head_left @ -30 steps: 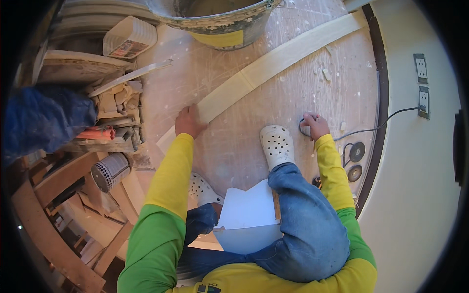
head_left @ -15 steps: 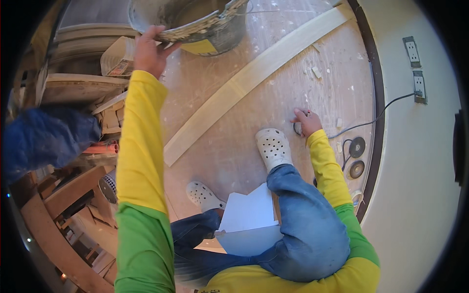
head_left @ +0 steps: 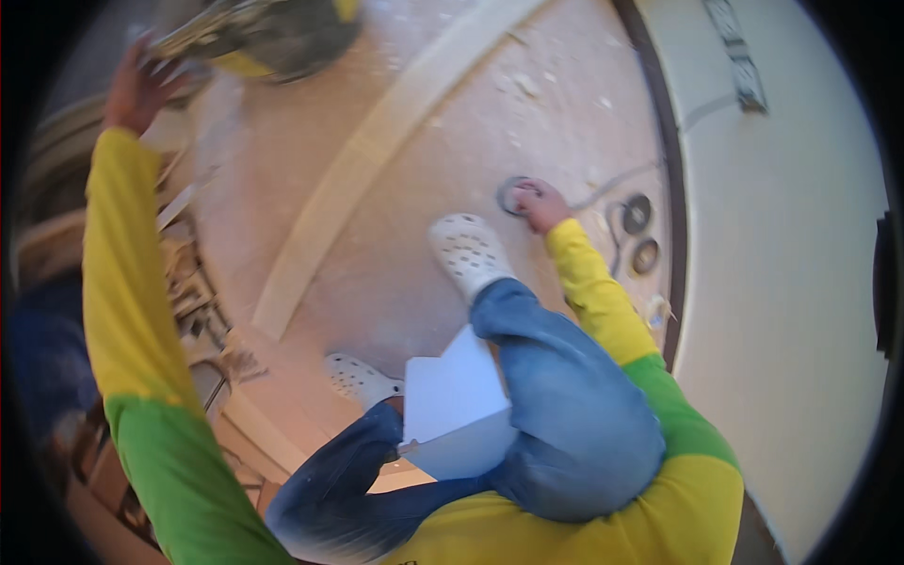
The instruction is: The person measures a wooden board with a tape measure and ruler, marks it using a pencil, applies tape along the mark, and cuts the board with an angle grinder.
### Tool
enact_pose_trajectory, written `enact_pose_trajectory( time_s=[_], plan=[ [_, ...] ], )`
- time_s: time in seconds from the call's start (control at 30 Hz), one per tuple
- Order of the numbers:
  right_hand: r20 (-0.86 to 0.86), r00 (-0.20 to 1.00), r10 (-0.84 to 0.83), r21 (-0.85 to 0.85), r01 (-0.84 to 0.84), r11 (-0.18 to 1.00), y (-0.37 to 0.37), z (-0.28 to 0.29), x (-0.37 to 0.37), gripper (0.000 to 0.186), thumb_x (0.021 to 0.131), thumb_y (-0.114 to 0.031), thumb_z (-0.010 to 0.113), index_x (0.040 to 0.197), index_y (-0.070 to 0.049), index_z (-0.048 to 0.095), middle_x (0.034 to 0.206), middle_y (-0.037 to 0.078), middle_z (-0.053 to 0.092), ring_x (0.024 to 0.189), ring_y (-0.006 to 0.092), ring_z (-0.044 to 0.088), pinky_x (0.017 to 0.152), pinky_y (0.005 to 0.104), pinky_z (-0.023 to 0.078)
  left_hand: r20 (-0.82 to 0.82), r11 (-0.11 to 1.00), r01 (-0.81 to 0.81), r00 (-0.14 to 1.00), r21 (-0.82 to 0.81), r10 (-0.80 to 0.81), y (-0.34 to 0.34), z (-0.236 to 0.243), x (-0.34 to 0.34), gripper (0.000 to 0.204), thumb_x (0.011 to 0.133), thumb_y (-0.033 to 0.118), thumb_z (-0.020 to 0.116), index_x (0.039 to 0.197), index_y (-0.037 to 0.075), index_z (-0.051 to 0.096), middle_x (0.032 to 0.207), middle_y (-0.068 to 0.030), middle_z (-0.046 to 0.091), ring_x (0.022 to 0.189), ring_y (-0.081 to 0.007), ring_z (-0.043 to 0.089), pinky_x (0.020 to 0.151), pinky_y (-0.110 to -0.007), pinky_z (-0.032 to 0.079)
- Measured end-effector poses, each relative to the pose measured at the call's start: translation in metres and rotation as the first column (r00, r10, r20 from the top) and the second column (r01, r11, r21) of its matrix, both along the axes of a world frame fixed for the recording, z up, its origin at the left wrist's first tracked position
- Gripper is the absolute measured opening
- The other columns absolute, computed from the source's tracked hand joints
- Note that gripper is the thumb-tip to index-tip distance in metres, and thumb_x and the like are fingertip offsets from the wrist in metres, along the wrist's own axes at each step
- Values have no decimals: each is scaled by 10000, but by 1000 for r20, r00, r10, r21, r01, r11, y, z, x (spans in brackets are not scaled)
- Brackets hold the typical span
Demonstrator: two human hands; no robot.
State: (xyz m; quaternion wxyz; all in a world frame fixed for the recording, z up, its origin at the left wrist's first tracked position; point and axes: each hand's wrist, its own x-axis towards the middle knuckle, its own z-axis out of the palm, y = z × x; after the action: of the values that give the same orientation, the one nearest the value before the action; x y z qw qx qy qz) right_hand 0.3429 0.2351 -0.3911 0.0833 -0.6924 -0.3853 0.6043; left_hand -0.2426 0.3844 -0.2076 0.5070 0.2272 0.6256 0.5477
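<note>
Your long pale strip (head_left: 356, 155) lies flat across the floor (head_left: 377, 268), with no hand on it; how much work remains, I cannot judge. Your left hand (head_left: 139, 92) is at the rim of the bucket (head_left: 306, 42); blur hides whether it grips. Your right hand (head_left: 543, 204) has fingers closed around a round grey piece (head_left: 509, 195).

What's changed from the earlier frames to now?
The left hand came off the pale board and took the bucket by its rim. The bucket has shifted left, farther from the board. The whole view has swung too, with some blur. Unchanged: board lying in place, right hand at the round object, white clogs planted.
</note>
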Motion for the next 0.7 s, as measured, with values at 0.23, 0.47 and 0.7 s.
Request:
enact_pose_trajectory(
  time_s=[0.23,0.47,0.7],
  plan=[
    [-37,983,-182,-19,182,983,-95,-6,60,406,811,-160,632,1197,-48,581,800,78,643,630,129,594,548,278,489,-144,999,37,989,35,-31,-139,-33,102,547,1015,320,388,1475,47,272,1452,-172,409,1286,-317,460,1021,-433,412],
    [312,950,-32,143,-13,990,-171,-33,112,387,831,-160,653,1181,-11,586,896,104,681,766,171,656,729,289,517,-52,885,73,993,-460,-110,-321,-113,229,558,970,310,529,1432,41,371,1331,-144,539,1137,-247,568,881,-346,490],
    [401,880,-256,479,36,877,-191,70,131,406,821,-161,666,1186,-10,574,1084,147,621,950,238,622,841,330,495,31,814,84,996,-575,-81,-391,-104,276,563,952,307,567,1408,21,399,1285,-152,560,1078,-246,587,855,-336,495]
  ],
)
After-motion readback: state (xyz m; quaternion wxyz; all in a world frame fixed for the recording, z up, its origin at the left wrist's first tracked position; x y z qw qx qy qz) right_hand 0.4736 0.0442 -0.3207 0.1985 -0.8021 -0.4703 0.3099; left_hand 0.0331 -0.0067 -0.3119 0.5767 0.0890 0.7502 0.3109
